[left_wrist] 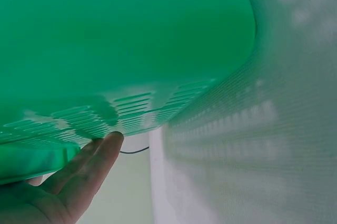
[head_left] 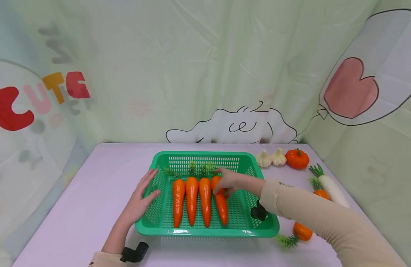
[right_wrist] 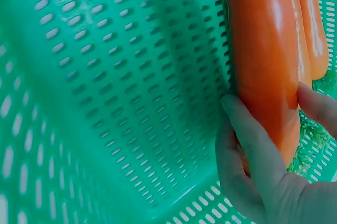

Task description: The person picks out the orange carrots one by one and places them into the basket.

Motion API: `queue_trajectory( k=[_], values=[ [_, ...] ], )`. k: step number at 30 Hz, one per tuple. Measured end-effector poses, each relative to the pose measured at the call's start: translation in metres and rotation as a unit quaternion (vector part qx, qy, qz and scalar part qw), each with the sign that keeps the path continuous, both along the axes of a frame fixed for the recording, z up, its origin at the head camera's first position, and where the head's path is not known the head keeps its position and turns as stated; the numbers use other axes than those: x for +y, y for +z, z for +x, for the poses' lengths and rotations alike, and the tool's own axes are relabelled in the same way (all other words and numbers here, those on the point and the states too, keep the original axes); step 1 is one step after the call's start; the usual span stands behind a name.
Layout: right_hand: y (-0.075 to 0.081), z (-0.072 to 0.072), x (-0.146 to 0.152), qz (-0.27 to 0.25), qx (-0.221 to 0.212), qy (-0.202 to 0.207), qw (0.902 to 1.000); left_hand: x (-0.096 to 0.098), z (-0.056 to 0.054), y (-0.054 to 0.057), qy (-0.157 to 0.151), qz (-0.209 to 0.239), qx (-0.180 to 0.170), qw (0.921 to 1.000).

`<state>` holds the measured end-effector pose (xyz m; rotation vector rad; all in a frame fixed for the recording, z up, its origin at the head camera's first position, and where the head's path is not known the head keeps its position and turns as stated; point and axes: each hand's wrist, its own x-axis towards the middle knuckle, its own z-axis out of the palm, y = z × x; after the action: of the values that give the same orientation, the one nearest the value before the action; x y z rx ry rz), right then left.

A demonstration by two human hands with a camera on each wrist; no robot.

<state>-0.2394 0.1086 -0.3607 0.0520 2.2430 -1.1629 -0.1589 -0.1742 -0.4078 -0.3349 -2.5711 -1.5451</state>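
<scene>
Several carrots (head_left: pixel 191 200) with green tops lie side by side in a green plastic basket (head_left: pixel 205 232), tips toward the near side. My right hand (head_left: pixel 228 181) grips the rightmost carrot (head_left: pixel 222 207) near its thick end, thumb and fingers on opposite sides. In the right wrist view that carrot (right_wrist: pixel 263 40) lies along the perforated basket floor. My left hand (head_left: pixel 140 202) rests at the basket's left rim, fingers straight and thumb reaching over the edge. From the left wrist view, straight fingers (left_wrist: pixel 92 171) touch the outer basket wall (left_wrist: pixel 121 40).
Two garlic bulbs (head_left: pixel 271 158) and an orange-red pepper (head_left: pixel 297 158) stand behind the basket at right. A white radish (head_left: pixel 333 190) and more orange carrots (head_left: pixel 303 231) lie along the right side, partly hidden by my right sleeve (head_left: pixel 312 211). A printed curtain (head_left: pixel 192 74) hangs behind the table.
</scene>
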Motion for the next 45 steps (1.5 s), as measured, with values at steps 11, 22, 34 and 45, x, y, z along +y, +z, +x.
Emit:
queue_trajectory(
  k=[11,22,34,45],
  values=[
    [-0.015,-0.006,-0.016,0.005,-0.003,-0.019,0.9998,-0.001,0.000,0.000,-0.005,0.007,0.000,1.0000],
    [-0.018,-0.002,-0.014,-0.003,0.011,-0.027,0.9996,0.001,0.001,0.001,-0.006,0.008,0.000,0.9999],
    [0.005,-0.004,-0.002,-0.048,0.001,-0.013,0.9987,0.000,0.000,0.000,-0.006,0.007,-0.001,1.0000],
    [0.048,0.020,0.027,-0.150,0.023,0.060,0.9866,0.000,0.000,0.000,-0.006,0.006,-0.002,1.0000]
  ],
)
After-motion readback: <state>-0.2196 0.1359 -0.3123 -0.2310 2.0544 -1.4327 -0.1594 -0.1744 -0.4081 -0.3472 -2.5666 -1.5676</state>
